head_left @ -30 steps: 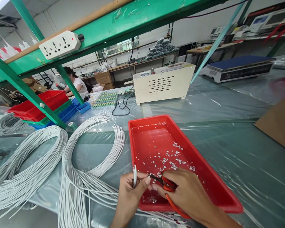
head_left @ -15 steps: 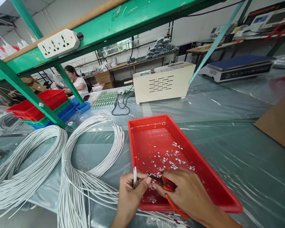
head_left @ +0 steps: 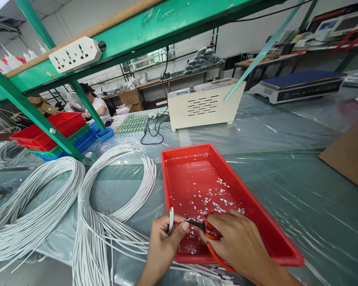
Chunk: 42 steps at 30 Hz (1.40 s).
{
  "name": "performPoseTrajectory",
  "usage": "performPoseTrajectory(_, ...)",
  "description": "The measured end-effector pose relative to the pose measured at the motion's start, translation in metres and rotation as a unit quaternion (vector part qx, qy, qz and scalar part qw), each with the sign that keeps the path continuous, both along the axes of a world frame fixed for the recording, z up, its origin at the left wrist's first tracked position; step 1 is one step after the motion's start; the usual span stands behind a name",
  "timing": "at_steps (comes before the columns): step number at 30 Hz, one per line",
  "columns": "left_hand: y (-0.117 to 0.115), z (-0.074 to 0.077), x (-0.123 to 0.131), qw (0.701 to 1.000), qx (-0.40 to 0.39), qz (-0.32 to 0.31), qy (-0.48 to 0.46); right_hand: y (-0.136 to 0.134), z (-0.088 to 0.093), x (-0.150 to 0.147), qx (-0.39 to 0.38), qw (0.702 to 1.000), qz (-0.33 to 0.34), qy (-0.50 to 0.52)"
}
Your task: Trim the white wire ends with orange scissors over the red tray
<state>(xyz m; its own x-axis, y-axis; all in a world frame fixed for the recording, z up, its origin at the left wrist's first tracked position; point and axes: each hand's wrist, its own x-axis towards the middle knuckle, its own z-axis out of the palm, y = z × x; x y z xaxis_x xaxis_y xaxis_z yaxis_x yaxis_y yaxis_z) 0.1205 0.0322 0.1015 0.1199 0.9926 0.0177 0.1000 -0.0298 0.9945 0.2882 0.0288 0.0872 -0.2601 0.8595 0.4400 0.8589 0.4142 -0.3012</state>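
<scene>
On the bench (head_left: pixel 298 171), a red tray (head_left: pixel 185 167) lay right of a wire coil (head_left: pixel 85 198). At the tray's near end, right hand (head_left: pixel 238 238) and left hand (head_left: pixel 164 242) clasped orange-handled cutters (head_left: pixel 210 234) and white wire (head_left: pixel 171 220) respectively; blades sat by fingertips (head_left: pixel 185 226), so slipping risked a nick; bumping could've scattered scraps (head_left: pixel 219 207).

White cable (head_left: pixel 171 221): near centre, here it is, a short end poking up nearly upright, dark at the tip!
Orange-handled cutters (head_left: pixel 210 235): just right of it, dark blades aimed left, handles slanting down near-right!
</scene>
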Motion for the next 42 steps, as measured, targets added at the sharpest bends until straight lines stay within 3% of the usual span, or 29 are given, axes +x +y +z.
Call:
performPoseTrajectory(5,-0.001,-0.008,0.004,0.997,0.037,0.063,-0.003,-0.003,0.003,-0.004,-0.104,0.994,-0.037,-0.011)
performPoseTrajectory(8,-0.007,-0.012,0.006,0.987,0.117,0.077,0.074,-0.004,0.006,-0.009,-0.185,0.981,-0.051,-0.002)
performPoseTrajectory(11,-0.011,-0.013,0.005,0.970,0.183,0.073,0.146,-0.004,0.007,-0.008,-0.199,0.978,-0.056,-0.008)
performPoseTrajectory(16,-0.006,-0.006,0.003,0.990,0.074,0.037,0.116,-0.003,0.007,-0.006,-0.091,0.994,-0.053,-0.018)
performPoseTrajectory(18,-0.004,-0.006,0.003,0.993,0.061,0.045,0.091,-0.002,0.006,-0.008,-0.119,0.991,-0.058,0.006)
performPoseTrajectory(20,-0.005,-0.008,0.003,0.988,0.093,0.064,0.106,-0.001,0.004,-0.009,-0.232,0.969,-0.045,0.070)
performPoseTrajectory(22,-0.006,-0.011,0.003,0.979,0.128,0.078,0.137,0.000,0.003,-0.008,-0.342,0.929,0.005,0.140)
performPoseTrajectory(25,-0.007,-0.013,0.003,0.978,0.123,0.089,0.141,0.003,0.002,-0.002,-0.407,0.883,0.072,0.223)
performPoseTrajectory(30,-0.006,-0.009,0.003,0.986,0.087,0.089,0.109,0.008,0.011,0.001,-0.362,0.859,0.072,0.355)
performPoseTrajectory(35,-0.011,-0.009,0.004,0.990,0.079,0.037,0.112,0.011,0.018,-0.010,-0.297,0.873,0.061,0.383)
performPoseTrajectory(39,-0.017,-0.012,0.004,0.985,0.120,0.080,0.093,0.019,0.021,-0.015,-0.253,0.880,0.044,0.400)
performPoseTrajectory(42,-0.020,-0.012,0.005,0.993,0.054,0.084,0.065,0.025,0.026,-0.016,-0.231,0.874,0.015,0.428)
